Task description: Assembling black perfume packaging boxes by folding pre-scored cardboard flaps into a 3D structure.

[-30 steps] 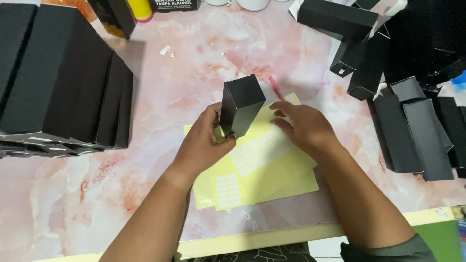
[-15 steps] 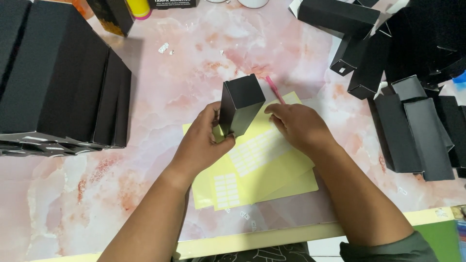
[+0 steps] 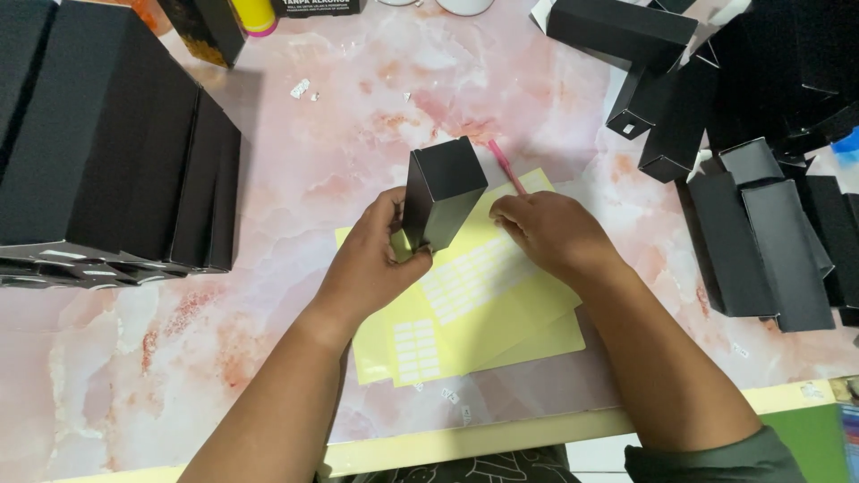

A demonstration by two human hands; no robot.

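Hands meet over a stack of yellow sticker sheets (image 3: 501,313) on the pink marbled table (image 3: 358,134). The left hand (image 3: 371,264) is closed around the lower end of a tall black box (image 3: 440,192), holding it upright and a little tilted, its top end pointing away from the person. The right hand (image 3: 546,233) lies just beside the box on its right, fingers curled down onto the top sheet, fingertips at the rows of small white labels (image 3: 465,277); whether a label is pinched between them cannot be told. A pink pen (image 3: 506,167) sticks out just beyond the right hand, its near end hidden under it.

As for progress, the top sheet has bare yellow patches among the labels, which suggests some have already been peeled away, while many rows remain. No label shows on the faces of the held box that are in view, so this box seems not yet done.

Far to the left of the left hand stands a tight row of black boxes (image 3: 107,152), neatly packed. To the right of the right hand lies a loose heap of black boxes (image 3: 761,233), some open-ended, some flat on the table. A few white paper scraps (image 3: 452,395) sit near the table edge (image 3: 501,438) between the forearms. A yellow bottle (image 3: 253,13) stands beyond the left hand at the far side.
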